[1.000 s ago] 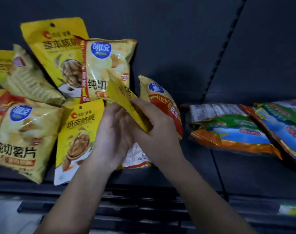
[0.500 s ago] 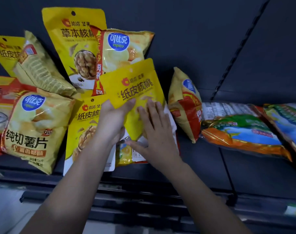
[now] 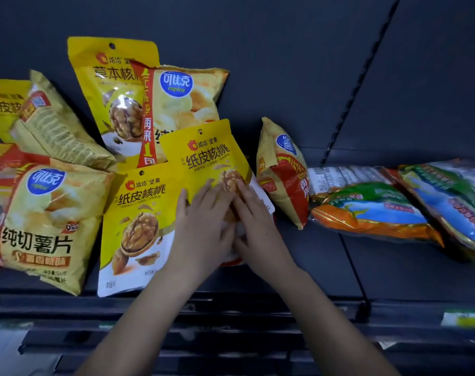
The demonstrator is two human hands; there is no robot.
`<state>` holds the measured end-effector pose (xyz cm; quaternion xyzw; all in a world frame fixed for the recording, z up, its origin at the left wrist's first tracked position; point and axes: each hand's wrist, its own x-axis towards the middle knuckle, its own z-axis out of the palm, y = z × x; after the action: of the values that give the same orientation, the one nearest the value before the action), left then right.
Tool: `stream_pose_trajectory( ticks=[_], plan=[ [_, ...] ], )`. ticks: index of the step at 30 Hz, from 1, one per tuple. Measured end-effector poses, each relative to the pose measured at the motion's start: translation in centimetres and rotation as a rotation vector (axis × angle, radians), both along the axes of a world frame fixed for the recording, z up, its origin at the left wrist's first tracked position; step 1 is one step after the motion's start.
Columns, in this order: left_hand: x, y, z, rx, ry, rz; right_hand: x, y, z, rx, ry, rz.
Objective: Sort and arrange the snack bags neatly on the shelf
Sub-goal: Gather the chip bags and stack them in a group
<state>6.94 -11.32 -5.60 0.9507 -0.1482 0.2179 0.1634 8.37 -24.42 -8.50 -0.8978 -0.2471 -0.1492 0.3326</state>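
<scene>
Where the two hands meet at the centre of the frame, a yellow walnut pouch [image 3: 206, 156] leans on the dark shelf [image 3: 320, 264], printed face outward. The left hand [image 3: 201, 232] and the right hand [image 3: 255, 232] lie side by side on its lower half. Their fingers are straight and flat against it, pressing rather than clasping. The pouch's upper half shows above the fingertips.

Its lower left corner overlaps a second walnut pouch [image 3: 136, 221], just left of the hands. A third walnut pouch [image 3: 109, 88] stands at upper centre-left. A fourth walnut pouch [image 3: 0, 104] shows only in part at the left edge. That makes four yellow walnut pouches.

Four gold chip bags are visible. An upper chip bag [image 3: 185, 104] sits behind the pressed pouch. A lower-left chip bag [image 3: 46, 226] faces outward. A back-out chip bag [image 3: 60, 126] tilts at the left. An edge-on chip bag [image 3: 282, 169] stands just right of the hands.

One red bag [image 3: 0, 164] peeks in at the left edge. Two more lie flat on the right: a nearer green bag [image 3: 366, 210] and a far-right green bag [image 3: 453, 202].
</scene>
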Motion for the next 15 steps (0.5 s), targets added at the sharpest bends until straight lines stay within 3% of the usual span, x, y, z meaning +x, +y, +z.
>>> stream_pose_trajectory(
  ticks=[5,12,15],
  plan=[
    [-0.3,-1.8,-0.3,0.079,0.064,-0.027,-1.6,-2.8,0.7,0.109,0.060,-0.040],
    [0.2,-8.3,1.4,-0.082,0.072,-0.425,-4.6,-11.0,3.8,0.057,-0.055,-0.292],
    [0.6,-11.2,1.2,-0.014,0.131,-0.527,-6.0,-15.7,4.1,-0.041,0.001,-0.460]
  ],
)
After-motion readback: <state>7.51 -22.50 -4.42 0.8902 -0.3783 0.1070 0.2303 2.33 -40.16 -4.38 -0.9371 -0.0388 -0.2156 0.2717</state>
